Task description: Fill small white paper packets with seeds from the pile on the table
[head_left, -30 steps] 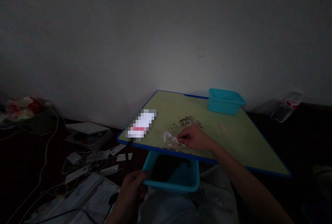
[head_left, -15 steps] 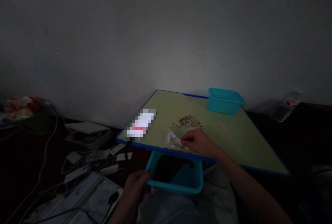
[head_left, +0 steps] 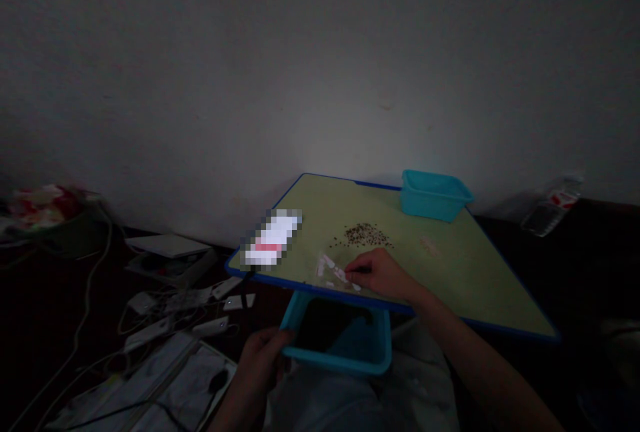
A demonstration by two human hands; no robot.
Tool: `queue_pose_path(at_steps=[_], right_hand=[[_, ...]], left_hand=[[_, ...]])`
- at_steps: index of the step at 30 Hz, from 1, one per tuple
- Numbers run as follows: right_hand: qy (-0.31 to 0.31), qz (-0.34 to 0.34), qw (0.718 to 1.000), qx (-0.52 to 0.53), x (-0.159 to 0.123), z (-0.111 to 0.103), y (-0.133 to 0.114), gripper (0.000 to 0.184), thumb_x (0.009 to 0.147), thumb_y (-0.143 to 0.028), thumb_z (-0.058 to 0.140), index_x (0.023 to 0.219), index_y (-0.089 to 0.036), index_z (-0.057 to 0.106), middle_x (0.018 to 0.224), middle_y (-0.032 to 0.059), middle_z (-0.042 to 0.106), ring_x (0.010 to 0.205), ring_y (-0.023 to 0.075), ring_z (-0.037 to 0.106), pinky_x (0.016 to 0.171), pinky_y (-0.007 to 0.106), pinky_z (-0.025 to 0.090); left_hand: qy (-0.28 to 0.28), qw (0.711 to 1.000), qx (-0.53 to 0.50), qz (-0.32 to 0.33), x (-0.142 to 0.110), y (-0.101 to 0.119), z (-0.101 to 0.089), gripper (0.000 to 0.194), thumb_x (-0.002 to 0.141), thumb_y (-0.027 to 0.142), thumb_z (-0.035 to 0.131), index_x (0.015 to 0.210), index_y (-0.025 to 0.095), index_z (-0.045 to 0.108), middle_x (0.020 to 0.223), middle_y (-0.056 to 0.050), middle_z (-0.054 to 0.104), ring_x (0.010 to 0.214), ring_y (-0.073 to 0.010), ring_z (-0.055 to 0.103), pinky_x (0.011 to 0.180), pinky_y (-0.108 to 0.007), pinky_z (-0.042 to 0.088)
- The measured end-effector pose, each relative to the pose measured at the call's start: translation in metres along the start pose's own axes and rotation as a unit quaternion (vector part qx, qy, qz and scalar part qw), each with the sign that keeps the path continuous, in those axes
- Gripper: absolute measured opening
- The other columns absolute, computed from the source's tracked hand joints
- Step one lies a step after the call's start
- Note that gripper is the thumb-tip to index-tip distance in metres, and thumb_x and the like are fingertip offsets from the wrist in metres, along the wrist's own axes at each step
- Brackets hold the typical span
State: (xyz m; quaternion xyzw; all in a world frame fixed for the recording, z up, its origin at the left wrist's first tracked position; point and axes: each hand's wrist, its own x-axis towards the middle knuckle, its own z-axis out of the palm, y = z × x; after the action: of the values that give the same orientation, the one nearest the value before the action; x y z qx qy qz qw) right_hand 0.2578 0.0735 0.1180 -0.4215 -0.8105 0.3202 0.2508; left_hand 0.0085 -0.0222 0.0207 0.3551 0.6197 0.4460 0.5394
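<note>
My left hand (head_left: 267,352) is closed on the left rim of a turquoise plastic basin (head_left: 340,360), which rests at my lap below the table's front edge. The basin's inside is too dark to make out. Over the table, my right hand (head_left: 377,273) pinches a small clear-and-white plastic packet (head_left: 330,271) lying flat near the front edge. The fingertips hide part of the packet. Just beyond this hand, a scattered heap of small dark and pale seed-like grains (head_left: 365,235) lies on the tabletop.
The pale table (head_left: 320,199) has a blue rim. A second turquoise basin (head_left: 433,202) stands at its back right, with a faint pale patch (head_left: 429,245) nearer. A bright, blurred-out phone-like screen (head_left: 273,240) lies left. Power strips (head_left: 147,334) and cables cover the floor; a bottle (head_left: 550,209) is right.
My right hand has shifted slightly left, and the packet has moved a little with it. My left hand and its basin look unchanged.
</note>
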Motion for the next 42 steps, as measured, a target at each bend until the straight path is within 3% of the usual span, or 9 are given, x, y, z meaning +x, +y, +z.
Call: queue_pose_path(at_steps=[8,19,24,27,30,42], right_hand=[[0.043,0.003,0.998,-0.046,0.016,-0.008,0.004,0.020,0.079,-0.026,0.054,0.085,-0.018,0.072,0.067,-0.0008,0.066,0.058,0.0105,0.054,0.056,0.021,0.038],[-0.005,-0.037,0.999,-0.023,0.013,0.003,-0.002,0.020,0.079,-0.025,0.055,0.087,-0.018,0.072,0.074,0.0006,0.069,0.063,0.0110,0.058,0.058,0.020,0.039],[0.054,-0.022,0.998,-0.032,0.024,-0.023,0.007,0.022,0.079,-0.029,0.056,0.088,-0.019,0.072,0.073,0.0007,0.069,0.063,0.0115,0.058,0.056,0.021,0.040],[0.106,0.027,0.994,-0.029,0.035,-0.043,0.013,0.024,0.078,-0.030,0.056,0.092,-0.017,0.072,0.070,0.0025,0.068,0.057,0.0112,0.057,0.051,0.020,0.039],[0.125,0.077,0.989,-0.023,0.040,-0.049,0.013,0.026,0.078,-0.030,0.055,0.092,-0.015,0.072,0.066,0.0040,0.068,0.049,0.0099,0.055,0.046,0.020,0.038],[0.109,0.024,0.985,-0.128,0.036,0.004,-0.008,0.019,0.076,-0.024,0.055,0.080,-0.019,0.073,0.068,0.0014,0.069,0.058,0.0120,0.058,0.057,0.022,0.038]], left_hand=[[0.005,1.000,-0.022,0.007,0.001,0.000,-0.005,0.034,0.067,0.040,0.061,0.042,0.020,0.050,0.025,0.006,0.040,0.025,-0.0085,0.033,0.030,-0.020,0.020],[0.025,0.999,0.007,0.046,-0.015,0.023,-0.002,0.034,0.069,0.034,0.060,0.041,0.019,0.048,0.026,0.008,0.039,0.027,-0.0082,0.033,0.035,-0.021,0.022],[0.041,0.998,0.009,0.054,-0.018,0.025,-0.001,0.032,0.069,0.035,0.060,0.043,0.019,0.050,0.027,0.007,0.040,0.027,-0.0078,0.033,0.034,-0.020,0.022],[0.041,0.999,-0.006,0.030,-0.014,0.022,-0.003,0.030,0.066,0.036,0.061,0.043,0.019,0.051,0.027,0.008,0.039,0.025,-0.0072,0.031,0.031,-0.019,0.020],[0.029,0.999,-0.023,0.013,-0.007,0.016,-0.006,0.035,0.064,0.038,0.062,0.039,0.019,0.047,0.025,0.007,0.037,0.024,-0.0072,0.031,0.029,-0.019,0.020],[-0.001,0.999,-0.034,0.016,0.003,0.002,-0.013,0.039,0.069,0.042,0.060,0.040,0.020,0.046,0.025,0.007,0.038,0.024,-0.0080,0.032,0.031,-0.021,0.021]])
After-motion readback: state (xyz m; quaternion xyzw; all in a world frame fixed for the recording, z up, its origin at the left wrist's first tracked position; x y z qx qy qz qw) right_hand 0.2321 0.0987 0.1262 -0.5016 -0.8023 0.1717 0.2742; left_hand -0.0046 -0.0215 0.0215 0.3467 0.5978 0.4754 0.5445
